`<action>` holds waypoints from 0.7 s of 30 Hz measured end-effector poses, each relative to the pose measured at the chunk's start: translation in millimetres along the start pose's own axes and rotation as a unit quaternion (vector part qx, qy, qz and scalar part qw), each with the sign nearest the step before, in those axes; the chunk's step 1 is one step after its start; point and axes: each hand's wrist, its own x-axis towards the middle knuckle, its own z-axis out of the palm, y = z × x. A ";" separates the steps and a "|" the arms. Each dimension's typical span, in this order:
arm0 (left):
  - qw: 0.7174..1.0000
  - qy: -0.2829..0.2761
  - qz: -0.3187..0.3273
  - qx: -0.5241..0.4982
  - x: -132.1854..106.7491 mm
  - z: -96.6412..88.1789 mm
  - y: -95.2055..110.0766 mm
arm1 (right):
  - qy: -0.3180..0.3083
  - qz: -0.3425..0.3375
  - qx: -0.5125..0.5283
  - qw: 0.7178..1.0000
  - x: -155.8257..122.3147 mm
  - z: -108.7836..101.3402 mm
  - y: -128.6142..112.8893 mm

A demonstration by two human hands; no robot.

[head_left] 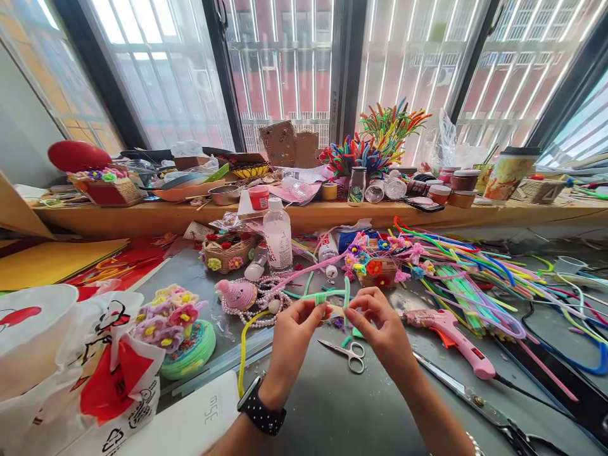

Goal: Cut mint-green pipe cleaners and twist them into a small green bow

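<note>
A light green pipe cleaner [335, 293] is held up over the grey table. My left hand [295, 326] pinches its wound, coiled part between thumb and fingertips. Closed on a short upright length at the other end is my right hand [377, 320]. Whether that upright length is the same pipe cleaner or a second one I cannot tell. Small scissors [354, 360] lie just below the hands. A pink glue gun [458, 339] rests right of my right hand, with large scissors [475, 398] nearer the front. Beads [266, 315] and a pink crocheted bird [239, 295] lie beyond my left hand.
A heap of colourful pipe cleaners [468, 278] spreads at the right. Flower baskets [232, 253] and a clear bottle [278, 237] stand behind. At left are a plastic bag [114, 367], a flower pot [190, 351] and a white box [199, 411]. The wooden sill [190, 218] carries jars and clutter.
</note>
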 end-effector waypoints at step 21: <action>0.991 -0.133 -0.027 -0.013 -2.4 5.0 -4.4 | -0.024 0.182 0.212 0.960 -0.2 10.0 12.5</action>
